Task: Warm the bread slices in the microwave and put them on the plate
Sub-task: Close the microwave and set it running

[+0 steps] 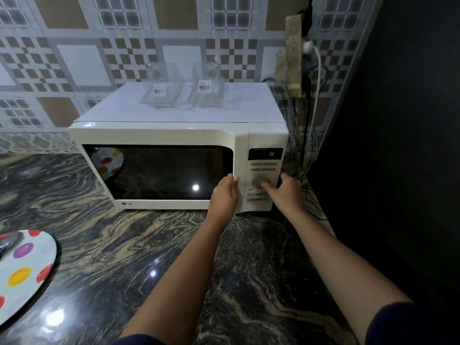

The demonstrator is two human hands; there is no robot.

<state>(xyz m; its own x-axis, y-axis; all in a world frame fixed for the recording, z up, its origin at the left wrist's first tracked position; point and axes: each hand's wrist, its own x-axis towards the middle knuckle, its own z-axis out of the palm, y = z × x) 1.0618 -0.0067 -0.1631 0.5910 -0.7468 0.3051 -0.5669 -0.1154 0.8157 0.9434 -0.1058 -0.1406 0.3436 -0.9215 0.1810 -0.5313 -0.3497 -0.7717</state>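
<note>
Left hand [224,192] flat, fingers straight, pressed on the right edge of the closed microwave [174,135] door. Right hand [286,192] at the dial [258,181], one digit on it, the others curled; grip cannot be told. Microwave stands at the worktop's [149,245] back right corner, its dark window hiding the inside. Spotted plate [27,270] at the worktop's left edge. Two clear containers [161,88] on the microwave's top.

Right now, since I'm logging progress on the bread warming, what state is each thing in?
Microwave door: shut.
Display: lit, one digit showing.
Left hand: flat fingers against the door's edge.
Right hand: touching the dial.
Plate: on the counter, partly out of frame.
Clear containers: upright atop the microwave, seemingly empty.
</note>
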